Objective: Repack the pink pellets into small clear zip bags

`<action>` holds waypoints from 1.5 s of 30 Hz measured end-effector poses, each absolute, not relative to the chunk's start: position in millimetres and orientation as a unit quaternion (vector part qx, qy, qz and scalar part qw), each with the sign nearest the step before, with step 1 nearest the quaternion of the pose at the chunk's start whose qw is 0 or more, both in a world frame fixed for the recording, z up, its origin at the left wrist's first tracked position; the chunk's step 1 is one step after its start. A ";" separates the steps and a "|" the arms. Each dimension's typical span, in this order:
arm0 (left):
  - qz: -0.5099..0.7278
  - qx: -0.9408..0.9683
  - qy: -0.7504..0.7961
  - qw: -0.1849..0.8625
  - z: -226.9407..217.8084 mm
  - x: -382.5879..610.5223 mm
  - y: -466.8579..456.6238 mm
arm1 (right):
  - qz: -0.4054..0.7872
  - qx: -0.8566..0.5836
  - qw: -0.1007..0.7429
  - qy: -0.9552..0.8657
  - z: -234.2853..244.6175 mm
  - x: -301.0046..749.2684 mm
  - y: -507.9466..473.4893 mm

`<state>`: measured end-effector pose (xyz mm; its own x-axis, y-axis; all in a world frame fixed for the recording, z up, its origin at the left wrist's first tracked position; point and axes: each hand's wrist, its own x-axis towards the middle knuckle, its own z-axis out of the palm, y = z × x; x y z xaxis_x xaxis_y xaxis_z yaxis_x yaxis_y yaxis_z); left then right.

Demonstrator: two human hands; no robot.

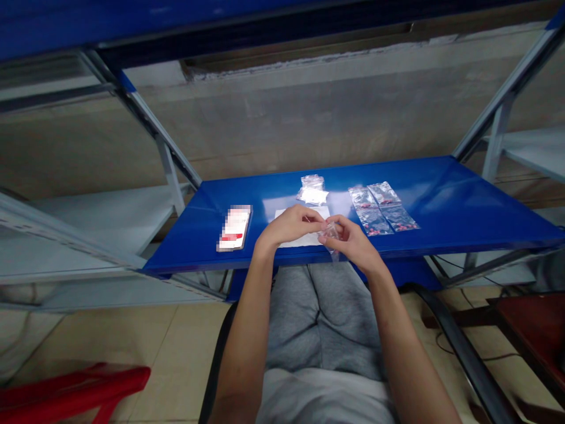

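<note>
A small clear plastic bag (330, 233) is held above the front edge of a glossy blue metal shelf (445, 200), between both hands. Its thin, creased film catches the light, and its lower corner hangs just past the shelf edge. The bag is pinched by the thumb and fingers of the right hand (351, 241), which is curled around it. The fingertips of the left hand (286, 226) are brought up to its upper edge, though whether it is gripped by them cannot be told. Under the left hand, a flat sheet of white paper (300, 239) is laid on the shelf. Beyond it, a crumpled pile of clear plastic bags (312, 190) is placed. To the right, flat clear sachets (383, 209) containing small red pieces are laid side by side. To the left, a pixelated white-and-red rectangular item (234, 228) is seen lying apart from the hands.
</note>
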<state>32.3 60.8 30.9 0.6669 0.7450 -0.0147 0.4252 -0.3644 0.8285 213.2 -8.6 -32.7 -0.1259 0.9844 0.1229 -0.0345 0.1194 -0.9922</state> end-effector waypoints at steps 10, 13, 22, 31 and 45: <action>0.217 0.755 0.430 0.444 33.3 28.3 56.4 | 0.549 -0.433 0.490 -0.520 -33.0 216.4 -8.7; 0.255 0.730 0.535 0.340 18.3 18.3 66.2 | 0.506 -0.445 0.509 -0.536 -35.4 217.1 -7.2; 0.209 0.710 0.656 0.148 -20.0 9.0 74.1 | 0.304 -0.502 0.448 -0.674 -30.6 223.3 -12.7; 0.178 0.773 0.595 0.129 -26.7 19.8 89.6 | 0.286 -0.505 0.418 -0.699 -30.2 226.2 -13.4; 0.227 0.763 0.572 0.200 3.0 22.3 70.6 | 0.288 -0.508 0.417 -0.696 -33.5 226.0 -11.9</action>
